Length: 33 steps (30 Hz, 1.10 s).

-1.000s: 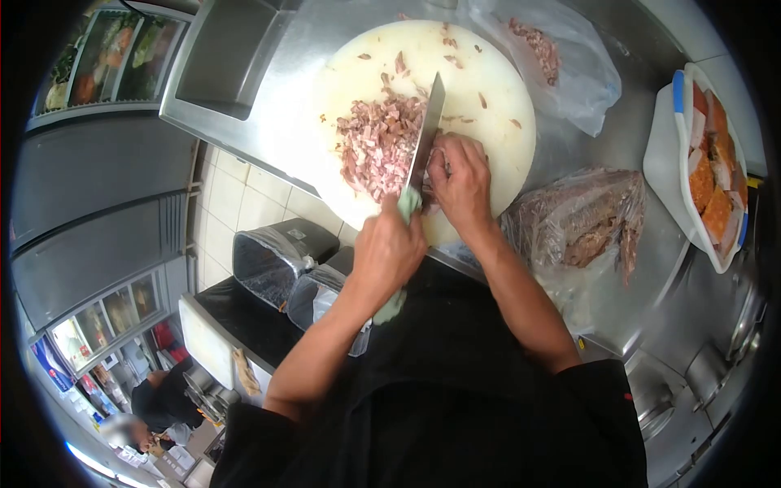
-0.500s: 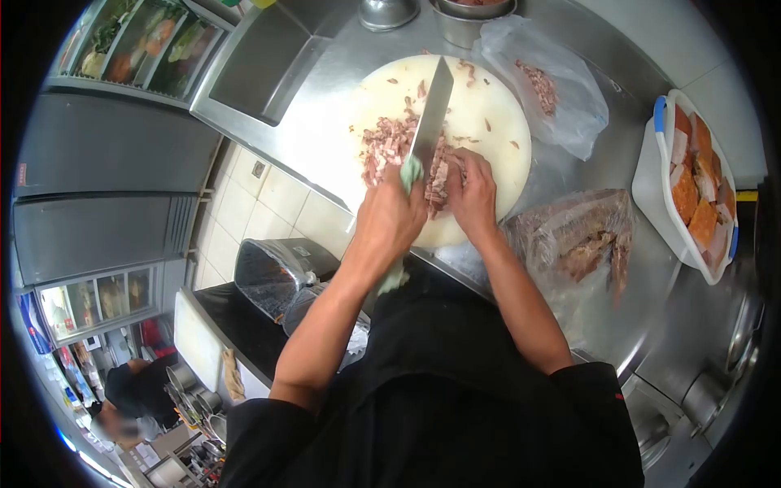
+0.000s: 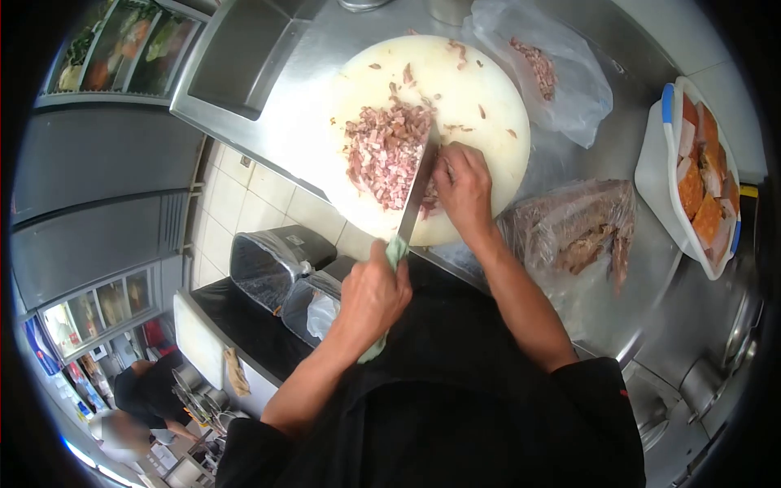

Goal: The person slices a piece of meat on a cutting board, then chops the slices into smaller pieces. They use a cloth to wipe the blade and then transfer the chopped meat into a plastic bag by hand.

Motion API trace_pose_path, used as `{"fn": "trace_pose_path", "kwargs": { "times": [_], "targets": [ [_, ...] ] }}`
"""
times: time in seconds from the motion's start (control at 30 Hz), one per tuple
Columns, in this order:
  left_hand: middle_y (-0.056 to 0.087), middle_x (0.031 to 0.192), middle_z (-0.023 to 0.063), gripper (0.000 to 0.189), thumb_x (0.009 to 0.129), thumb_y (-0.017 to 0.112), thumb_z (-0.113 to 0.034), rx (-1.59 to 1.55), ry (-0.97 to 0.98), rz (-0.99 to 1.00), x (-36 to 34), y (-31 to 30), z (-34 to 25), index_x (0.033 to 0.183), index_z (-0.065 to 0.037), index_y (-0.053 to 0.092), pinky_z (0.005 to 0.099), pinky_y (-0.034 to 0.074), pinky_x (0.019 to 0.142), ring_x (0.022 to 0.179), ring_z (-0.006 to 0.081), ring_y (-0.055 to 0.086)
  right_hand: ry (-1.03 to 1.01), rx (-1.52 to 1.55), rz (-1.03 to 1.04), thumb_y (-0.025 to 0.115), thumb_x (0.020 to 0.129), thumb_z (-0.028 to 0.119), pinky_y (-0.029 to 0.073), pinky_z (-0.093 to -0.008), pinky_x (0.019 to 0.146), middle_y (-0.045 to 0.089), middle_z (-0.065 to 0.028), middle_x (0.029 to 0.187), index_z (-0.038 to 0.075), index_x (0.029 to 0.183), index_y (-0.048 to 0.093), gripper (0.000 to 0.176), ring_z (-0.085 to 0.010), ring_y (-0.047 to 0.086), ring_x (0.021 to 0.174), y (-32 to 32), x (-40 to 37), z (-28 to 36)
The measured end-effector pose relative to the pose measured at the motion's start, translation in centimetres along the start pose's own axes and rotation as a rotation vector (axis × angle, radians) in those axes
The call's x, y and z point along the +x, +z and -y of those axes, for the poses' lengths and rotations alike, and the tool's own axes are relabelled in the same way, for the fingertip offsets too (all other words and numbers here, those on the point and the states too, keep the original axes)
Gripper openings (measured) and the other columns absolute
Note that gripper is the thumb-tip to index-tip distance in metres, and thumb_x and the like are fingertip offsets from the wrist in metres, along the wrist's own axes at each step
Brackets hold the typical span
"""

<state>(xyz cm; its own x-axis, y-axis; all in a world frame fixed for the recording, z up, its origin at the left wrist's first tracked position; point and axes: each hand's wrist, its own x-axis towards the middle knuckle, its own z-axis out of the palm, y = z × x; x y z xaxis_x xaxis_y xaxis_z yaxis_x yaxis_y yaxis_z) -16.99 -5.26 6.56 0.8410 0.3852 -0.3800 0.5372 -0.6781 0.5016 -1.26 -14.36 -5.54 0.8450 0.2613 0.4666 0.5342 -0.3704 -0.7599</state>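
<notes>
My left hand [image 3: 376,289] is closed around the cloth-wrapped handle of a cleaver-like kitchen knife [image 3: 416,185]. A pale green cloth [image 3: 395,250] is wound about the grip, its end hanging below my fist. The blade stands on edge on a round white cutting board [image 3: 508,171]. To its left lies a heap of diced pinkish meat [image 3: 386,150]. My right hand [image 3: 465,189] has its fingers curled down on the board just right of the blade, against a bit of meat [image 3: 431,199] mostly hidden under them. Small meat scraps [image 3: 460,57] are scattered across the board's far side.
A plastic bag [image 3: 569,89] with chopped meat lies beyond the board. Wrapped meat [image 3: 582,236] rests right of my forearm. Farther right stands a white tub [image 3: 657,163] of browned meat slabs. A sink [image 3: 244,73] and bins [image 3: 272,260] are left; a person [image 3: 150,394] stands lower left.
My left hand has drawn the knife back toward my body and down. My right hand has shifted slightly down and left, its fingers more curled. The whole view has shifted slightly.
</notes>
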Motion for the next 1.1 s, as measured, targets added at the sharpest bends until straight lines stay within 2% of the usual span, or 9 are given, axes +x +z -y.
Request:
{"fn": "trace_pose_path", "kwargs": {
  "times": [0.23, 0.33, 0.4, 0.47, 0.63, 0.7, 0.8, 0.93, 1.1],
  "targets": [
    [0.06, 0.076, 0.0395, 0.031, 0.092, 0.058, -0.018, -0.096, 0.154, -0.211, 12.6, 2.4, -3.8, 0.09, 0.012, 0.058, 0.0581, 0.051, 0.073, 0.079, 0.0555, 0.062, -0.006, 0.023, 0.088, 0.059, 0.076, -0.01, 0.051, -0.0453, 0.083, 0.065, -0.0188, 0.1, -0.002, 0.101, 0.063, 0.026, -0.0387, 0.061, 0.093, -0.3, -0.2, -0.8],
    [0.061, 0.079, 0.04, 0.033, 0.092, 0.058, -0.02, -0.079, 0.243, -0.3, 15.5, 2.2, -4.0, 0.091, 0.013, 0.061, 0.057, 0.051, 0.077, 0.084, 0.0555, 0.063, 0.025, 0.013, 0.106, 0.058, 0.077, -0.01, 0.051, -0.0455, 0.085, 0.066, -0.0188, 0.101, -0.003, 0.102, 0.063, 0.026, -0.0391, 0.061, 0.095, -1.1, -0.2, -0.6],
    [0.061, 0.082, 0.0404, 0.036, 0.092, 0.056, -0.021, -0.054, 0.197, -0.224, 15.2, -0.7, -5.0, 0.092, 0.015, 0.062, 0.055, 0.051, 0.08, 0.088, 0.0541, 0.064, 0.026, 0.045, 0.11, 0.059, 0.078, -0.009, 0.051, -0.0445, 0.087, 0.066, -0.0187, 0.102, -0.002, 0.104, 0.065, 0.027, -0.039, 0.062, 0.096, -1.7, 0.0, -0.7],
    [0.063, 0.09, 0.0402, 0.039, 0.092, 0.055, -0.023, 0.015, 0.077, 0.026, 13.5, -3.4, -5.8, 0.096, 0.015, 0.061, 0.0545, 0.051, 0.085, 0.093, 0.0532, 0.063, 0.047, 0.093, 0.085, 0.061, 0.079, -0.006, 0.052, -0.0437, 0.086, 0.067, -0.0181, 0.102, -0.001, 0.102, 0.067, 0.024, -0.038, 0.062, 0.097, -1.8, -0.1, -0.7],
    [0.062, 0.085, 0.04, 0.038, 0.094, 0.054, -0.021, 0.007, 0.09, 0.105, 8.4, -3.7, -4.9, 0.094, 0.015, 0.06, 0.0562, 0.05, 0.082, 0.089, 0.056, 0.062, 0.081, 0.099, 0.038, 0.065, 0.078, -0.002, 0.052, -0.0426, 0.085, 0.067, -0.0167, 0.1, -0.001, 0.098, 0.068, 0.02, -0.0363, 0.063, 0.095, -1.2, -0.5, -0.8],
    [0.063, 0.089, 0.0377, 0.032, 0.096, 0.052, -0.023, 0.052, -0.023, 0.09, 7.1, -3.4, -4.6, 0.1, 0.007, 0.062, 0.0533, 0.05, 0.08, 0.096, 0.0528, 0.061, 0.068, 0.078, 0.045, 0.066, 0.078, -0.002, 0.052, -0.0422, 0.085, 0.067, -0.0162, 0.099, -0.001, 0.097, 0.068, 0.019, -0.0359, 0.063, 0.095, -1.3, -0.4, -0.7],
    [0.06, 0.08, 0.0418, 0.037, 0.094, 0.056, -0.022, 0.035, -0.022, 0.066, 5.2, -3.3, -4.5, 0.099, 0.014, 0.057, 0.0586, 0.049, 0.077, 0.087, 0.0572, 0.061, 0.09, 0.056, 0.061, 0.067, 0.077, -0.002, 0.052, -0.0419, 0.085, 0.067, -0.0152, 0.098, -0.001, 0.097, 0.068, 0.02, -0.0352, 0.063, 0.094, -1.2, -0.5, -0.5],
    [0.061, 0.078, 0.0398, 0.026, 0.092, 0.058, -0.013, -0.019, 0.001, -0.005, 3.8, -0.9, -3.6, 0.098, 0.011, 0.056, 0.0599, 0.05, 0.07, 0.079, 0.0563, 0.062, 0.052, 0.035, 0.032, 0.067, 0.076, -0.002, 0.052, -0.0428, 0.085, 0.066, -0.0142, 0.1, 0.0, 0.097, 0.067, 0.021, -0.0343, 0.062, 0.095, -1.1, -0.6, -0.4],
    [0.062, 0.075, 0.0368, 0.023, 0.091, 0.059, -0.012, -0.13, 0.137, -0.156, 8.5, 2.8, -2.5, 0.095, 0.011, 0.057, 0.0579, 0.05, 0.065, 0.073, 0.0545, 0.062, 0.068, 0.051, 0.094, 0.067, 0.076, -0.002, 0.051, -0.0427, 0.087, 0.066, -0.0151, 0.101, -0.001, 0.099, 0.066, 0.023, -0.0348, 0.062, 0.098, -1.5, -0.4, -0.6]
  ]
}}
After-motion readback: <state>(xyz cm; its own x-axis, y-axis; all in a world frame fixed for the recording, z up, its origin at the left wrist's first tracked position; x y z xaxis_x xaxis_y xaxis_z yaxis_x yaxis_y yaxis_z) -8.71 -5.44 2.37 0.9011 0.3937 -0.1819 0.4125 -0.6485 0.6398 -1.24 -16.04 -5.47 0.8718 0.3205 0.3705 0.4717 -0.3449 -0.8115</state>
